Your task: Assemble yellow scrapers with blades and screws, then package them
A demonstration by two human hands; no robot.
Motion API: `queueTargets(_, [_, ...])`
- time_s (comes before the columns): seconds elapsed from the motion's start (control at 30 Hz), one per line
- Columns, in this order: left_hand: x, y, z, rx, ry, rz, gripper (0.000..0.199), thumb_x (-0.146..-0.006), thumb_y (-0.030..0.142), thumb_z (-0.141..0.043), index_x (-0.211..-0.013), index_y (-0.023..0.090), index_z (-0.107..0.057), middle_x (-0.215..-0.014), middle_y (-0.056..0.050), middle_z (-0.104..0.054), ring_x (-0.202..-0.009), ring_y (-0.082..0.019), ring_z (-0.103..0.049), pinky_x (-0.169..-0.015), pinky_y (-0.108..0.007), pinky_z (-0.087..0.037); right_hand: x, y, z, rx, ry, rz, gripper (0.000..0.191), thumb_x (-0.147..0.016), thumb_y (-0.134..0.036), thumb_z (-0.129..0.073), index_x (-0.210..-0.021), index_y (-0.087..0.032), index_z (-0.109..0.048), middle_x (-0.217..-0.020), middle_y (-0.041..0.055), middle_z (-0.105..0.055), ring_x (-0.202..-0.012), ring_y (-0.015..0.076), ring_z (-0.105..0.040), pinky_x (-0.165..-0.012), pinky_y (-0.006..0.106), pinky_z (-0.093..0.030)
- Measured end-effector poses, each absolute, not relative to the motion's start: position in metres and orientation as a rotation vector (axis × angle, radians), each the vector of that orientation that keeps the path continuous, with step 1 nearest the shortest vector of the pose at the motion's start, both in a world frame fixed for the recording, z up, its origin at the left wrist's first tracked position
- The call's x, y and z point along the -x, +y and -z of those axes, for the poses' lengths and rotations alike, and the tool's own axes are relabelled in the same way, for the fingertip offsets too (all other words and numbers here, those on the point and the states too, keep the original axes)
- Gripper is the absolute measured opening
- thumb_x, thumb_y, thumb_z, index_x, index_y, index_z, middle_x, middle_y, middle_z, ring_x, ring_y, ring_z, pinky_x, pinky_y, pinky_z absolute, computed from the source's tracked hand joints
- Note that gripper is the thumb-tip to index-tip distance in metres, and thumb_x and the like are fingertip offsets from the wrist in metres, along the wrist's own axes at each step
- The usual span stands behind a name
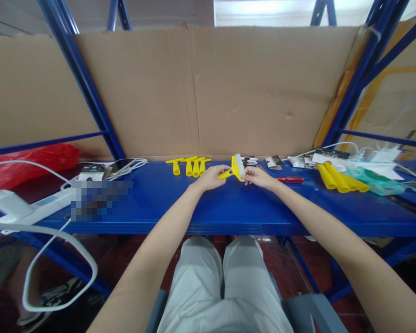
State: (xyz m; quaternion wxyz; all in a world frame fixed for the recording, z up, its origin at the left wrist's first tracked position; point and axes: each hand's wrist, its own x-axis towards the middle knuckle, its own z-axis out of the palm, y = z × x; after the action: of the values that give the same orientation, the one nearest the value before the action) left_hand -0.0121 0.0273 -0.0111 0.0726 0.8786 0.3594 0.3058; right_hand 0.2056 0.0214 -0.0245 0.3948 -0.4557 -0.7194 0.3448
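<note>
Above the blue tabletop, my left hand [212, 178] is closed round the handle of a yellow scraper [234, 169]. A white strip [240, 165] runs along the scraper's wide head. My right hand [257, 176] pinches the lower end of that head at the strip; its fingertips partly cover the spot. Just right of my right hand lies a screwdriver with a red handle [291, 179]. Behind the hands are several small white-and-black pieces [249, 161]. To the left of my left hand, several yellow T-shaped scraper bodies [190, 167] stand in a row.
Several yellow tubes [338, 179] lie at the right by a green plastic bag [376, 180]. A white power strip [38, 208] and cables occupy the left, near a red bag [34, 162]. Cardboard [222, 92] walls off the back, between blue posts [83, 78].
</note>
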Motion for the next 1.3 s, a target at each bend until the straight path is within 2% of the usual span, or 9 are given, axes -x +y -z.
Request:
queueTargets(0.17, [0.01,0.025,0.011,-2.621,1.057,-0.961,0.049,-0.067,0.009,-0.057,-0.116,0.016,-0.059,-0.111,-0.006,-0.065,-0.095,-0.017,-0.059,-0.088,-0.033,-0.046,-0.205,0.019,0.023,1.112,-1.811,-0.967,0.021,-0.068,-0.025,-0.071,-0.069,-0.018,-0.051,-0.059,-0.0027,-0.06,-0.048,0.0089,-0.054,-0.047,0.021,-0.04])
queueTargets(0.47, [0.009,0.026,0.012,-2.633,1.053,-0.968,0.05,-0.068,0.011,-0.056,-0.118,0.017,-0.058,-0.115,-0.006,-0.064,-0.099,-0.019,-0.059,-0.089,-0.034,-0.046,-0.208,0.011,0.018,1.054,-1.747,-1.09,0.024,-0.064,-0.031,-0.072,-0.066,-0.018,-0.053,-0.055,-0.0031,-0.058,-0.049,0.0082,-0.051,-0.051,0.023,-0.041])
queueTargets(0.57, [0.008,0.022,0.011,-2.697,1.056,-0.932,0.054,-0.072,0.011,-0.053,-0.125,0.02,-0.052,-0.123,-0.006,-0.059,-0.107,-0.019,-0.056,-0.093,-0.033,-0.044,-0.209,0.012,0.018,1.042,-1.726,-1.111,0.025,-0.063,-0.031,-0.072,-0.066,-0.018,-0.052,-0.055,-0.0041,-0.057,-0.048,0.0071,-0.048,-0.05,0.022,-0.039])
queueTargets(0.67, [0.004,0.014,0.009,-2.82,1.067,-0.851,0.061,-0.076,0.011,-0.048,-0.136,0.023,-0.04,-0.129,-0.005,-0.053,-0.113,-0.019,-0.052,-0.095,-0.032,-0.042,-0.208,0.012,0.02,1.029,-1.717,-1.139,0.026,-0.061,-0.032,-0.073,-0.066,-0.018,-0.051,-0.056,-0.0044,-0.056,-0.048,0.007,-0.048,-0.051,0.022,-0.038])
queueTargets(0.83, [-0.003,0.001,0.007,-2.986,1.212,-0.577,0.053,-0.085,0.011,-0.036,-0.134,0.032,-0.042,-0.114,-0.006,-0.053,-0.097,-0.02,-0.059,-0.083,-0.032,-0.047,-0.207,0.013,0.024,1.041,-1.738,-1.164,0.028,-0.06,-0.034,-0.073,-0.064,-0.018,-0.051,-0.054,-0.0037,-0.057,-0.048,0.0075,-0.049,-0.05,0.022,-0.038])
queueTargets(1.0, [-0.005,0.0,0.009,-3.0,1.227,-0.526,0.05,-0.088,0.016,-0.036,-0.134,0.034,-0.043,-0.108,-0.005,-0.051,-0.089,-0.019,-0.06,-0.079,-0.029,-0.046,-0.206,0.013,0.024,1.038,-1.712,-1.241,0.024,-0.06,-0.03,-0.073,-0.064,-0.018,-0.053,-0.054,-0.0029,-0.058,-0.049,0.0087,-0.051,-0.051,0.023,-0.038])
queueTargets(1.3, [-0.005,0.005,0.01,-2.971,1.125,-0.442,0.047,-0.086,0.018,-0.042,-0.129,0.033,-0.05,-0.097,-0.004,-0.056,-0.091,-0.019,-0.059,-0.081,-0.027,-0.044,-0.205,0.011,0.021,1.016,-1.478,-1.395,0.008,-0.065,-0.016,-0.066,-0.067,-0.016,-0.058,-0.055,-0.0023,-0.057,-0.049,0.0085,-0.051,-0.049,0.022,-0.039])
